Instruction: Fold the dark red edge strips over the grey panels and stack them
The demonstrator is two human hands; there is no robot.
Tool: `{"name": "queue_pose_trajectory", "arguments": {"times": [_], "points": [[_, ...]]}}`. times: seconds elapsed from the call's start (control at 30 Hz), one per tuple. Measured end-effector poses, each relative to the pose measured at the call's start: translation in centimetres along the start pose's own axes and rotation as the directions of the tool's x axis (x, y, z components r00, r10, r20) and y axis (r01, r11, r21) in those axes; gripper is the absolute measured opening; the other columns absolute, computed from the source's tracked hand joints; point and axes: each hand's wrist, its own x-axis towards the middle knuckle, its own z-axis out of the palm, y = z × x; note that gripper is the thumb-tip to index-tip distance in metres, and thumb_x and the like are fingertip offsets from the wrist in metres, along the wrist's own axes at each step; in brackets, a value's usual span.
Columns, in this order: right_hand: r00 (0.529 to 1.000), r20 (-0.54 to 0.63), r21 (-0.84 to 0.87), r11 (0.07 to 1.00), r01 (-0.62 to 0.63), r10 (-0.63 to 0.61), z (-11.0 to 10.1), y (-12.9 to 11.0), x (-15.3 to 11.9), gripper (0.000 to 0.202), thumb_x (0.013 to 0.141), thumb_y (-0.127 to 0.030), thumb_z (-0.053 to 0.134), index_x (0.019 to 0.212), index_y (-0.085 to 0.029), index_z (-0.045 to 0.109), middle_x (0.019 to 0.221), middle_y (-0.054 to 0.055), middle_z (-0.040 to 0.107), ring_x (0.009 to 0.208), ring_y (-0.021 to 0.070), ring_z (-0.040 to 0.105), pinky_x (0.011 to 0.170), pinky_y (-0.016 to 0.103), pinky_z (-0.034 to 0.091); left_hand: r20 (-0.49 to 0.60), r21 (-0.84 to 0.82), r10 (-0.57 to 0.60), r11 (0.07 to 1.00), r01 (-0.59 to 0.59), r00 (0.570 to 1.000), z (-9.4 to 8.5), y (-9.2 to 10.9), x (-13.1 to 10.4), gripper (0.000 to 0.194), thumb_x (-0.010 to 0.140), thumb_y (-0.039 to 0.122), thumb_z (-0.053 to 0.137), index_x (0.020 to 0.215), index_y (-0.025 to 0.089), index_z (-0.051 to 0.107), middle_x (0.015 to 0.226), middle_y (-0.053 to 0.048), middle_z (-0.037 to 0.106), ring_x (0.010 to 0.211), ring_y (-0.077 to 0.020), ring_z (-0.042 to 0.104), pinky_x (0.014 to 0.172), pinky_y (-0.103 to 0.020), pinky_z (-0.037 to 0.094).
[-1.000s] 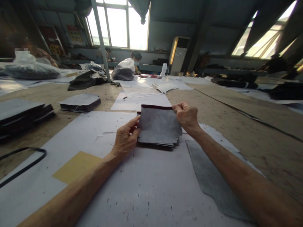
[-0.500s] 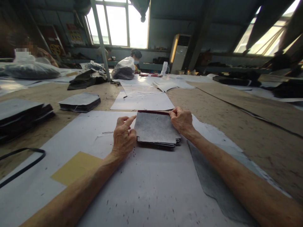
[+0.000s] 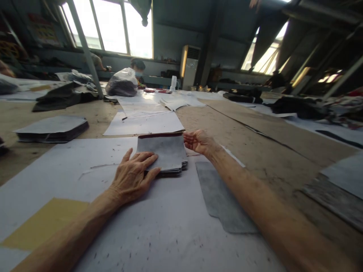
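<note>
A stack of grey fabric-like pieces (image 3: 167, 151) lies on white paper in front of me, a dark red strip (image 3: 160, 135) along its far edge. My left hand (image 3: 133, 172) rests on the stack's near left corner, fingers spread and flat. At the far right corner is my right hand (image 3: 198, 141), palm turned partly up and fingers curled beside the stack's edge; whether anything is between them is hidden. Under my right forearm a single grey piece (image 3: 224, 200) with a notched edge lies flat. A yellow sheet (image 3: 48, 221) lies left of my left forearm.
Another stack of grey pieces (image 3: 53, 126) sits to the left. Beyond are white sheets (image 3: 147, 122), a filled plastic bag (image 3: 121, 83), a pole (image 3: 85, 49) and a person (image 3: 138, 70) across the table. Dark material (image 3: 295, 107) lies at the right.
The view has swung right. My left hand has opened out and moved from beside the stack onto its near left corner. My right hand has turned and come off the top of the far right corner.
</note>
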Motion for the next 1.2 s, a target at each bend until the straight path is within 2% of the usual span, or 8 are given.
{"name": "queue_pose_trajectory", "arguments": {"times": [0.2,0.4,0.53,0.63,0.77,0.87,1.03,1.2], "points": [[0.998,-0.003,-0.166,0.985,0.056,-0.058,-4.3,-1.8,-3.6,0.021,0.088,-0.029,0.05,0.098,-0.012,0.056,0.088,0.003,0.059,0.072,0.0114,0.058,0.063,0.028,0.05,0.018,0.051,0.006,0.999,-0.007,1.0,0.1,0.1,-0.2,0.041,0.085,0.045,0.042,0.115,0.021,0.055,0.117,-0.007,0.057,0.108,-0.0258,0.052,0.105,-0.053,0.012],[0.968,0.222,-0.494,0.842,0.218,-0.121,-7.1,-0.7,-16.6,0.021,0.062,-0.018,0.071,0.082,-0.016,0.067,0.081,0.004,0.064,0.076,0.0172,0.057,0.072,0.033,0.046,0.008,0.145,0.038,0.989,-0.039,0.999,0.5,-0.4,-0.3,0.056,0.083,0.052,0.04,0.126,0.017,0.041,0.118,-0.013,0.056,0.104,-0.0308,0.053,0.101,-0.061,0.009],[0.86,0.452,-0.742,0.434,0.511,-0.238,-7.6,1.3,-22.7,0.028,0.066,-0.018,0.068,0.093,-0.012,0.063,0.096,0.011,0.06,0.092,0.024,0.051,0.081,0.038,0.041,-0.062,0.158,0.092,0.984,-0.081,0.994,0.3,-0.1,-0.5,0.045,0.081,0.051,0.046,0.115,0.024,0.05,0.136,-0.007,0.037,0.112,-0.0367,0.045,0.098,-0.067,0.006],[0.762,0.573,-0.764,0.139,0.629,-0.302,-8.2,2.8,-23.4,0.018,0.081,-0.019,0.053,0.094,-0.008,0.059,0.092,0.014,0.058,0.09,0.0226,0.051,0.078,0.035,0.043,-0.188,0.122,0.077,0.991,-0.055,0.979,-0.2,0.4,-0.9,0.043,0.079,0.047,0.051,0.116,0.024,0.051,0.142,-0.001,0.025,0.12,-0.0406,0.034,0.102,-0.063,0.007],[0.676,0.648,-0.7,0.076,0.711,-0.351,-8.6,4.1,-22.5,0.019,0.08,-0.006,0.042,0.083,-0.012,0.059,0.082,0.01,0.06,0.08,0.0192,0.053,0.071,0.03,0.043,-0.368,0.17,0.126,0.983,-0.066,0.921,-0.4,0.2,-1.5,0.045,0.078,0.043,0.052,0.117,0.022,0.05,0.136,-0.003,0.034,0.116,-0.036,0.04,0.102,-0.056,0.019],[0.682,0.595,-0.731,0.068,0.679,-0.425,-8.7,4.5,-22.0,0.021,0.077,-0.005,0.038,0.071,-0.014,0.056,0.071,0.007,0.058,0.066,0.0169,0.052,0.06,0.028,0.04,-0.41,0.202,0.187,0.973,-0.11,0.893,-0.6,-0.1,-1.7,0.037,0.077,0.038,0.055,0.111,0.021,0.054,0.127,-0.008,0.045,0.109,-0.0324,0.045,0.099,-0.053,0.027],[0.749,0.316,-0.859,0.159,0.487,-0.583,-8.8,4.4,-21.3,0.019,0.079,-0.011,0.036,0.066,-0.017,0.049,0.059,0.003,0.052,0.053,0.0134,0.049,0.051,0.025,0.037,-0.37,0.082,0.279,0.96,-0.268,0.886,-1.4,2.1,-2.1,0.025,0.079,0.024,0.054,0.104,0.021,0.057,0.105,-0.01,0.058,0.098,-0.0277,0.052,0.089,-0.048,0.037],[0.704,0.337,-0.836,0.146,0.529,-0.625,-8.0,4.3,-21.7,0.02,0.074,-0.009,0.038,0.086,-0.012,0.053,0.071,0.007,0.059,0.063,0.0163,0.056,0.057,0.025,0.042,-0.069,-0.237,0.449,0.86,-0.451,0.891,-1.4,7.2,-2.5,0.034,0.083,0.015,0.045,0.116,0.019,0.049,0.107,-0.009,0.058,0.097,-0.0224,0.052,0.084,-0.04,0.041]]}}
